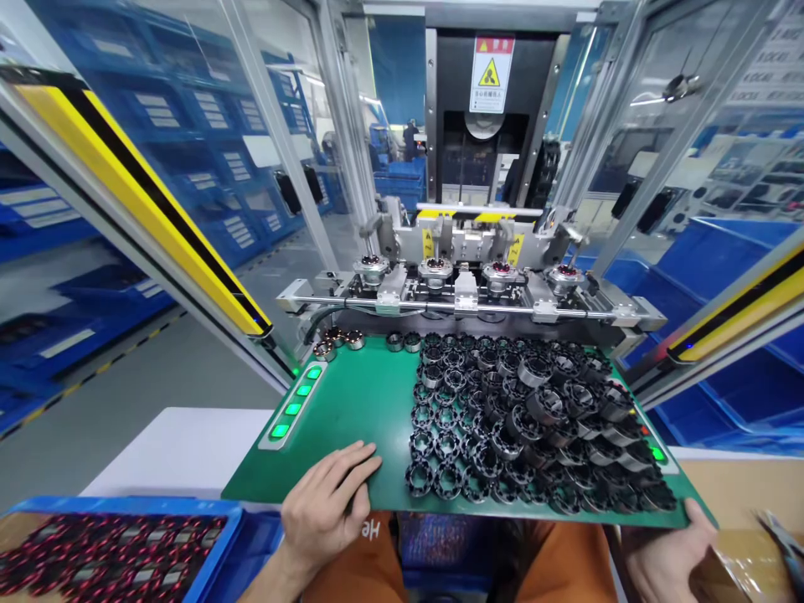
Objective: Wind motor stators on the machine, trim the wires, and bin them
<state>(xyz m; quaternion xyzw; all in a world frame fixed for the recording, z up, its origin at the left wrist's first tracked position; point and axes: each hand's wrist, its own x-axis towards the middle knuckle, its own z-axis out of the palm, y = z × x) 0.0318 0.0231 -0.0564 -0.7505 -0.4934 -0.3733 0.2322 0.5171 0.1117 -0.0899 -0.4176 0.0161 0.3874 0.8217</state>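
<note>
Many black ring-shaped cores (pixel 447 444) stand in rows and stacks on the right part of the green work surface (pixel 370 402). My left hand (pixel 330 498) rests on the surface's front edge, left of the cores, fingers extended and nothing in it. At the front right corner, my right hand (pixel 669 553) touches the edge of the surface; most of its fingers are hidden. A few copper-wound cores (pixel 355 339) sit at the back left corner. Behind, a machine holds wound cores in several round fixtures (pixel 435 270).
A blue tray (pixel 235 523) of red-wound cores is at the lower left. Yellow light-curtain posts (pixel 157 209) flank the machine. Green-lit button panels (pixel 293 408) lie at both sides. Pliers (pixel 779 536) rest on a cardboard box (pixel 747 561) at the lower right.
</note>
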